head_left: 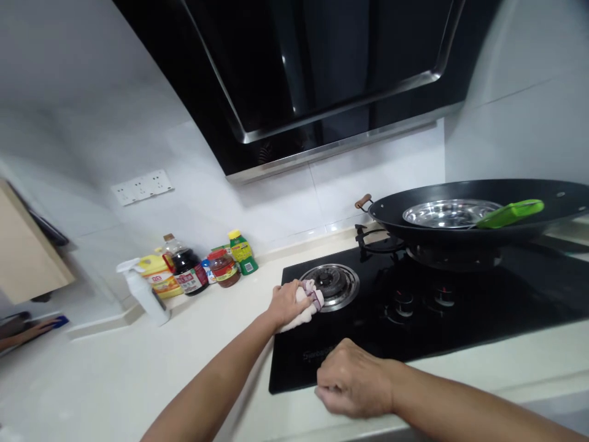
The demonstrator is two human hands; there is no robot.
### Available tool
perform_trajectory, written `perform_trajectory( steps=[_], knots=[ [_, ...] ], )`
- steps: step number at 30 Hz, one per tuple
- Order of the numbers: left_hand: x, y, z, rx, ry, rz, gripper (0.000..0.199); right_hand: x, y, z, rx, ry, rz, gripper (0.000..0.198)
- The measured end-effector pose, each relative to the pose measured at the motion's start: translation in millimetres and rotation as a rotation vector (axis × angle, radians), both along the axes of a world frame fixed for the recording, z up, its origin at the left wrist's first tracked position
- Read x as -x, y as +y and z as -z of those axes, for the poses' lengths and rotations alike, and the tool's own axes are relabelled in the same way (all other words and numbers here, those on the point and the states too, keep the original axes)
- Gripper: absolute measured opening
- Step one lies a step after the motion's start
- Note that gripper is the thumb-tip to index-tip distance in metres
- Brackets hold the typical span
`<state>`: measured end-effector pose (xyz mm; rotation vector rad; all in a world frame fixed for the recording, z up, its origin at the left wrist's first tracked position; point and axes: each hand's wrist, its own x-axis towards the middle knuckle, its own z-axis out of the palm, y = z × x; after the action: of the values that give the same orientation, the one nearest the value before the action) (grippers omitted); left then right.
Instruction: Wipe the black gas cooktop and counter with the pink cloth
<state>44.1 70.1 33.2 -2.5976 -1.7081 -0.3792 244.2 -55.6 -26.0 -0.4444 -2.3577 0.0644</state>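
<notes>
My left hand [286, 302] presses a white cloth with purplish marks [315, 294] against the left rim of the left burner [343, 288], its fingers closed over the cloth. Part of the cloth hangs below the palm over the black glass hob [299, 341]. My right hand [350, 379] rests as a closed fist on the hob's front edge, near the printed brand name, with nothing showing in it. Two control knobs [404, 303] sit to the right, beyond that fist.
A large black wok [386, 212] covers the right burner, holding a steel plate [442, 212] and a green-handled utensil [513, 213]. Left of the hob stand a white spray bottle [147, 298] and several sauce containers [186, 270]. A range hood [331, 73] hangs above. Another person's hand [34, 331] holds something blue.
</notes>
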Motion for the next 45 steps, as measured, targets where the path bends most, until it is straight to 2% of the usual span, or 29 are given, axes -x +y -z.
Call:
perform_trajectory(
  steps=[4,7,11,16,19,22,25,28,31,33,34,36,39,41,45],
  knots=[
    [-1.5,7.7,0.4,-0.01,-0.02,-0.092,0.066,0.4,-2.2,-1.9,-0.068,-0.005,0.048,0.027],
    [-4.1,-0.5,0.0,0.014,-0.017,-0.102,0.057,0.6,-6.7,-4.2,-0.098,0.001,0.061,0.028],
    [-14.9,-24.6,-2.3,0.025,-0.012,-0.097,0.042,-2.8,-15.7,-9.0,-0.147,-0.002,0.089,0.028],
    [-37.1,-66.0,0.5,0.005,-0.037,0.042,0.044,-23.2,-30.1,-4.0,-0.112,-0.013,0.259,0.031],
    [-50.4,-93.2,6.3,0.006,-0.061,0.126,0.054,-41.8,-36.0,10.0,-0.062,0.058,0.377,0.035],
    [-66.8,-120.3,14.3,0.043,-0.091,0.237,0.068,-59.4,-37.4,20.2,0.017,0.257,0.482,0.039],
    [-84.8,-140.7,20.3,0.123,-0.161,0.344,0.081,-69.3,-37.0,19.4,0.114,0.425,0.604,0.037],
    [-89.0,-151.5,19.5,0.236,-0.26,0.349,0.106,-67.7,-39.6,12.8,0.116,0.367,0.648,0.032],
    [-64.2,-156.2,11.9,0.316,-0.33,0.408,0.123,-56.4,-45.5,7.2,0.149,0.157,0.631,0.039],
    [-32.1,-156.1,6.1,0.309,-0.354,0.476,0.111,-44.9,-48.9,3.6,0.261,-0.043,0.628,0.06],
    [-13.3,-154.9,3.7,0.292,-0.355,0.503,0.098,-37.7,-50.0,1.2,0.324,-0.137,0.63,0.071],
    [25.1,-150.8,1.0,0.262,-0.424,0.439,0.068,-19.9,-50.7,-5.7,0.434,-0.268,0.64,0.084],
    [73.2,-146.8,4.3,0.109,-0.564,0.16,0.049,15.8,-48.5,-19.0,0.529,-0.301,0.573,0.089],
    [94.7,-150.0,12.2,0.066,-0.591,0.079,0.044,43.0,-45.6,-27.3,0.547,-0.284,0.441,0.086],
    [118.2,-164.6,35.2,-0.007,-0.622,0.052,0.04,83.8,-34.6,-39.0,0.473,-0.27,0.215,0.072]
  ],
)
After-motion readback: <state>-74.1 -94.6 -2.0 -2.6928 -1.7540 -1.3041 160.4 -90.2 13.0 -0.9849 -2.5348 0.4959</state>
